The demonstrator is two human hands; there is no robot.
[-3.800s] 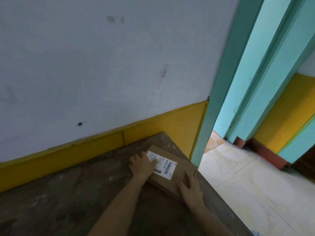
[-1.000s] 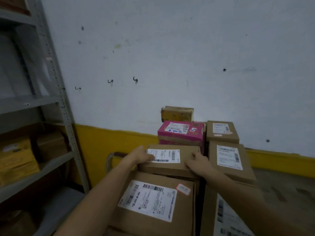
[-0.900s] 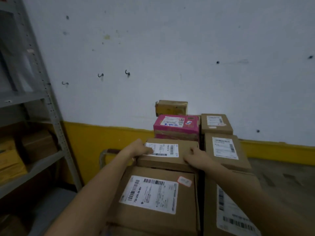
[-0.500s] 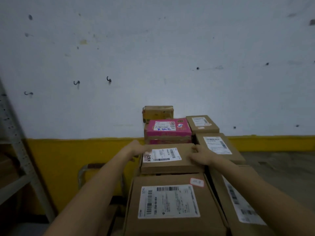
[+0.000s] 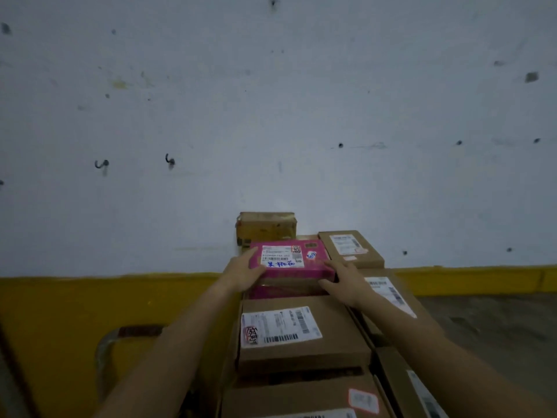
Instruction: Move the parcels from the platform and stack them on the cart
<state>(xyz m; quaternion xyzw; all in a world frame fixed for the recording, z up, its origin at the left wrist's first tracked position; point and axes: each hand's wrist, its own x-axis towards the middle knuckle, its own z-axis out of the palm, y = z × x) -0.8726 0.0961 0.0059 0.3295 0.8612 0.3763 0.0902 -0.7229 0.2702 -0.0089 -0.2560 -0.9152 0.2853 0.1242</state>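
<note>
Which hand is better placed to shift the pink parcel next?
Probably left: the left hand grips the pink parcel's near-left corner, while the right hand only touches its right corner with straight fingers.

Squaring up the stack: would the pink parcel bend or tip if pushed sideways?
Probably stiff: the pink parcel shows straight edges between the left hand and right hand. Being flat and low, it should slide rather than tip. Weight cannot be judged.
</note>
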